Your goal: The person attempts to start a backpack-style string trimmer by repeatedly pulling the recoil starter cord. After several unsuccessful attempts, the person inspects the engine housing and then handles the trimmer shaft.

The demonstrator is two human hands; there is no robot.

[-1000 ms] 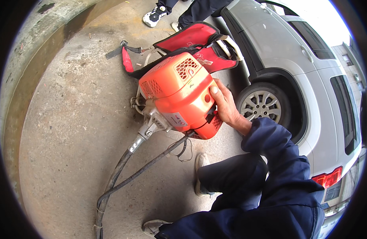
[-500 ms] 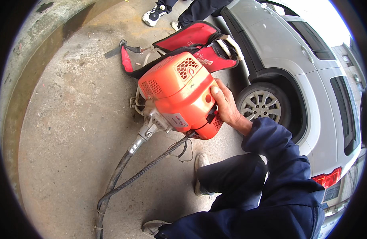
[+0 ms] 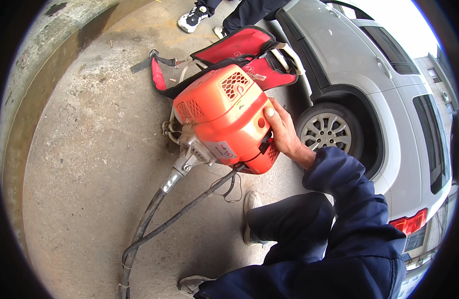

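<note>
An orange-red backpack brush cutter engine (image 3: 229, 114) with mesh vents rests tilted on its frame in the middle of the view. My right hand (image 3: 282, 128) grips its right side, the thumb pressed on the housing beside a round button and the other fingers mostly hidden behind. From a metal clamp (image 3: 192, 152) on the engine, a thick black flexible shaft (image 3: 147, 219) runs down out of view. A thinner ribbed cable sleeve (image 3: 189, 204) runs along with it. Red padded straps (image 3: 234, 45) with black edging lie behind the engine. My left hand is out of view.
A silver car (image 3: 334, 60) stands close on the right, its wheel (image 3: 326, 129) just past my hand. Along the left curves a concrete kerb (image 3: 40, 84). Another person's shoe (image 3: 193, 19) and dark trousers (image 3: 254, 15) show at the top. My own legs are below the engine.
</note>
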